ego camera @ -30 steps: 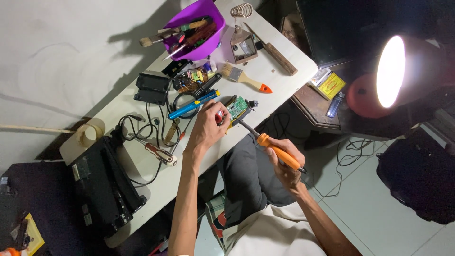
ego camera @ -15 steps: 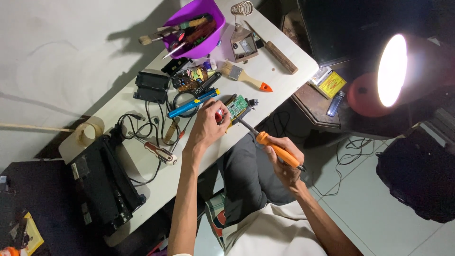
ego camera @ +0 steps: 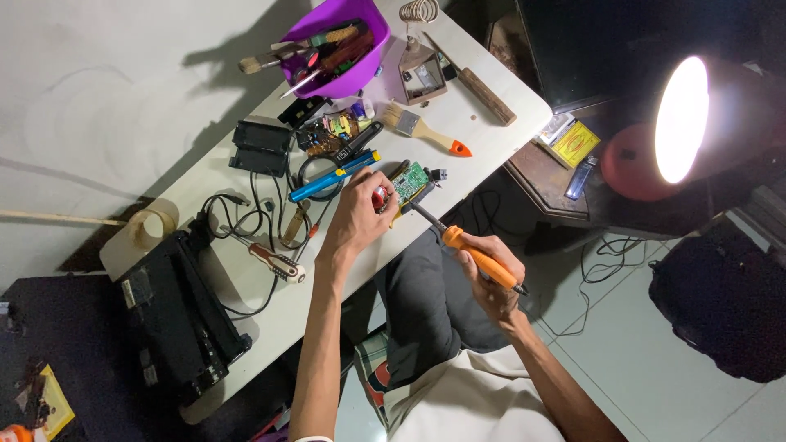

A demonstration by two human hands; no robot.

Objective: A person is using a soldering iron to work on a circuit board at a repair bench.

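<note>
My left hand rests at the near edge of the white table, fingers pinched on a small green circuit board with a red part beside it. My right hand grips the orange handle of a soldering iron below the table edge. The iron's metal tip points up and left and meets the board's near side.
A purple bowl of brushes and tools stands at the table's far end. A paintbrush, a blue pen-like tool, a screwdriver, tangled cables, a tape roll and a black device lie around. A bright lamp glares at right.
None of the hands has clearly moved; the view has shifted slightly. The iron's tip stays at the board.
</note>
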